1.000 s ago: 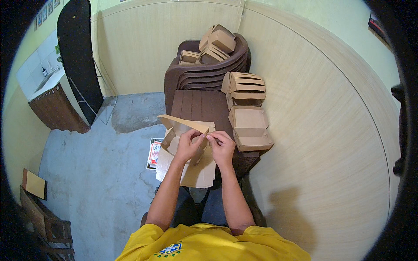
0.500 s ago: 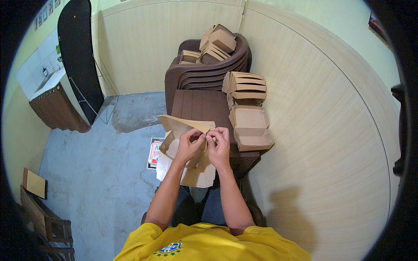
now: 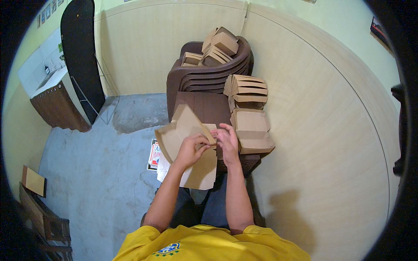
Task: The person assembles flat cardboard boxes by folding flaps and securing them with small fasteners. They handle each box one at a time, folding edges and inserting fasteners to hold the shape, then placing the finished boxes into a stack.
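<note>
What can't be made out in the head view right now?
In the head view:
Folded brown cardboard box: near edge partly hidden by the left hand.
Right hand: blurred; whether it touches the box can't be told.
Red-and-white rectangular printed item: right side hidden behind the box.
Dark brown wooden furniture: cut off by the picture's dark edge.

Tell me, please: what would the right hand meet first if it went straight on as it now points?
Likely the brown slatted surface, or, if the right hand passes above it, the stacked brown chairs; depth is unclear.
</note>
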`<control>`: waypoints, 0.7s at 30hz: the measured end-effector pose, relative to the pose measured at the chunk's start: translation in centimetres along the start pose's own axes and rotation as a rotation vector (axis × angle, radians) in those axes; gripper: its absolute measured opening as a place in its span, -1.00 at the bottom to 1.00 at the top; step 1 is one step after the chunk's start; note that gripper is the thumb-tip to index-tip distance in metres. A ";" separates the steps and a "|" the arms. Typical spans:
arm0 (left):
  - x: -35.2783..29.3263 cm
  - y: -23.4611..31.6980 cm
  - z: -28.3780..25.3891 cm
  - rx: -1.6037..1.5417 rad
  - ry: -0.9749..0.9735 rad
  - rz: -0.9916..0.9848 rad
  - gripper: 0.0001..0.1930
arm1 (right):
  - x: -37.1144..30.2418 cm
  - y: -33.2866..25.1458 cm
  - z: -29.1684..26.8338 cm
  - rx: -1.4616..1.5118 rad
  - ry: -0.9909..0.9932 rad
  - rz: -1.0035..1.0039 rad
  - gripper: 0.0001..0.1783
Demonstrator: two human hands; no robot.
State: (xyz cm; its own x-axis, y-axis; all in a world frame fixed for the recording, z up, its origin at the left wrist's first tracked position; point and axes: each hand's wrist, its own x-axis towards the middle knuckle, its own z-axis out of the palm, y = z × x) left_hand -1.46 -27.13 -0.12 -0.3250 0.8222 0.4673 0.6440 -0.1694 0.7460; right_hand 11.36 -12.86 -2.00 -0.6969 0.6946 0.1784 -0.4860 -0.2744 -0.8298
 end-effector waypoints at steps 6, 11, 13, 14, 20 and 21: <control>-2.9 -1.3 0.4 0.563 -0.394 0.172 -0.84 | 2.5 -1.4 -0.3 -0.858 0.221 -0.346 -0.39; -3.9 -2.7 -0.7 0.524 -0.400 0.132 -0.76 | 3.2 -0.6 -2.2 -0.894 0.301 -0.346 -0.73; -3.4 -2.8 -1.1 0.334 -0.308 0.044 -0.70 | 2.6 -0.2 -2.5 -0.981 0.326 -0.309 -0.80; -3.0 -2.7 -1.2 0.260 -0.276 -0.020 -0.66 | 2.3 0.1 -2.4 -1.016 0.349 -0.278 -0.83; 1.0 -0.6 3.6 0.145 0.061 -0.078 -0.57 | 1.9 1.7 -0.8 -0.835 0.390 -0.103 -0.87; 1.3 -0.3 4.1 0.233 0.098 -0.065 -0.67 | 1.9 1.5 -0.8 -0.747 0.388 0.000 -0.86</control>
State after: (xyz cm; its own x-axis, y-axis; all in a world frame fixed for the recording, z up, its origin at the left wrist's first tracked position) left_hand 0.77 -23.73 -1.70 -0.4296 0.7685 0.4742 0.7580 0.0215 0.6519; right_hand 9.69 -11.39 -3.37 -0.3996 0.9115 0.0972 0.0865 0.1430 -0.9859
